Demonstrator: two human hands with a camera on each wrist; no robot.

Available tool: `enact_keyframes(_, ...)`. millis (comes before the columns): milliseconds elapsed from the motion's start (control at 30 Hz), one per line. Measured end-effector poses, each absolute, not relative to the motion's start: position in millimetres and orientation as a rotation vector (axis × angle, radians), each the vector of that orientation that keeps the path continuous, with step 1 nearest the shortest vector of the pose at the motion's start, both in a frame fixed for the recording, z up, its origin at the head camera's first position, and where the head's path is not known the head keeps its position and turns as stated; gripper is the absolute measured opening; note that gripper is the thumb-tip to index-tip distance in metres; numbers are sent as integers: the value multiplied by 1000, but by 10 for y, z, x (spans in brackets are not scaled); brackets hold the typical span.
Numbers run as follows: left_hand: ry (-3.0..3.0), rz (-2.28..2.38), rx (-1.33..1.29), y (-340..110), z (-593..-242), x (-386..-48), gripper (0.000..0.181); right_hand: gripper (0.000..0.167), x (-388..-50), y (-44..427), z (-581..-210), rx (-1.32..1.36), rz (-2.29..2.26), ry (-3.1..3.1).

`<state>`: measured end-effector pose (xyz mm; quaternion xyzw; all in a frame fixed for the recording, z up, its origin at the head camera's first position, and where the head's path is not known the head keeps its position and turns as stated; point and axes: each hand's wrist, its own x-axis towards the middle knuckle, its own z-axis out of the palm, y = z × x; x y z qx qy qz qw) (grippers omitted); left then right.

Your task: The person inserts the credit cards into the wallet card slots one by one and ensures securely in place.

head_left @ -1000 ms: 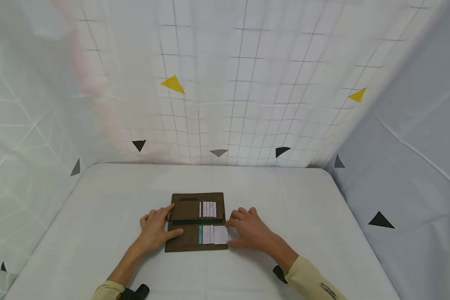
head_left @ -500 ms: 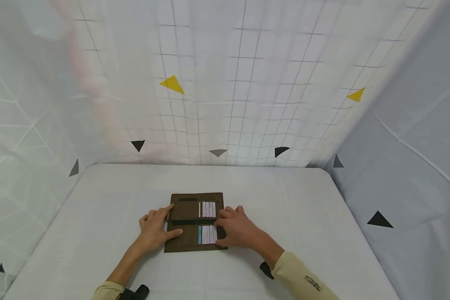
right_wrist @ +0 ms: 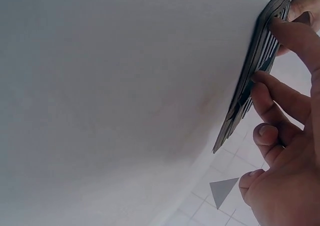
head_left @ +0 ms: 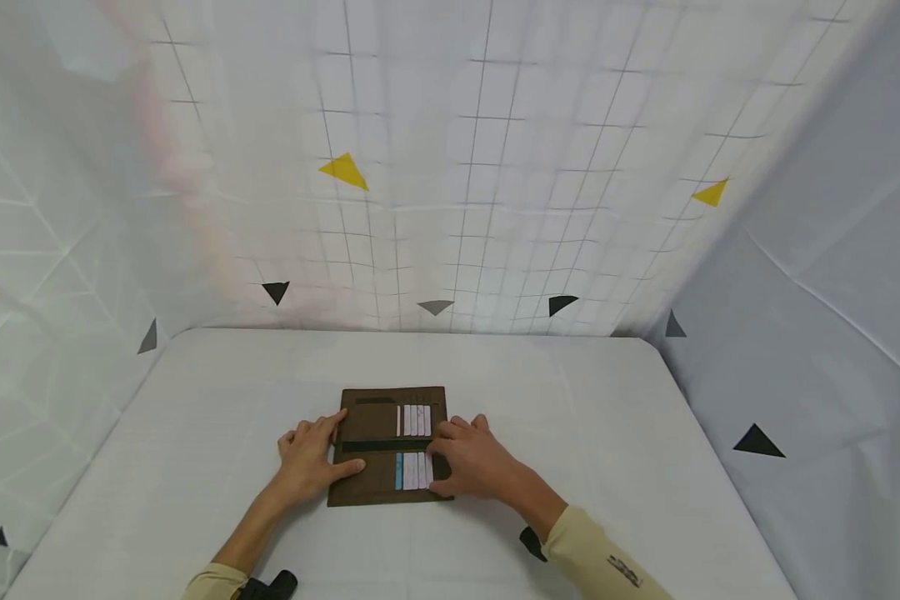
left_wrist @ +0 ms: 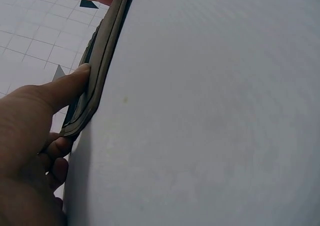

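A brown wallet [head_left: 375, 420] lies unfolded on the white table. White cards [head_left: 417, 421] stand in its upper slots; in the lower half are more white cards [head_left: 417, 472] and a blue-edged card [head_left: 399, 472]. My left hand [head_left: 307, 460] rests on the wallet's left edge, thumb on the lower half and index finger near the upper half. In the left wrist view, the left thumb [left_wrist: 75, 83] presses the wallet's edge. My right hand [head_left: 476, 458] touches the right end of the lower cards, with thumb and index finger set apart. It hides part of the wallet's right edge.
The white table [head_left: 570, 400] extends around the wallet. A gridded white curtain [head_left: 435, 167] stands behind it, and a grey sheet [head_left: 817, 292] hangs on the right. Black wrist devices [head_left: 270, 585] sit at both forearms.
The white card that stuck out on the lower right has slid left into its slot, with my right hand following it. In the last half second both hands stay nearly still.
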<state>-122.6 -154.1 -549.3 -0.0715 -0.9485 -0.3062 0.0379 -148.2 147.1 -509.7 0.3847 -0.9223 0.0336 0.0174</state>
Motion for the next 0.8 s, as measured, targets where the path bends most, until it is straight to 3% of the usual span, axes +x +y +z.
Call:
enact_keyframes(400,-2969,-857,-250,-1517,-5451,-1285,96,53,-1499,1614,-5076,1135,150,-2894)
enact_keyframes(800,-2896,-660,-202,-1639,-5265,-1549,54,56,-1999,2239,-4837,690,369,-2927)
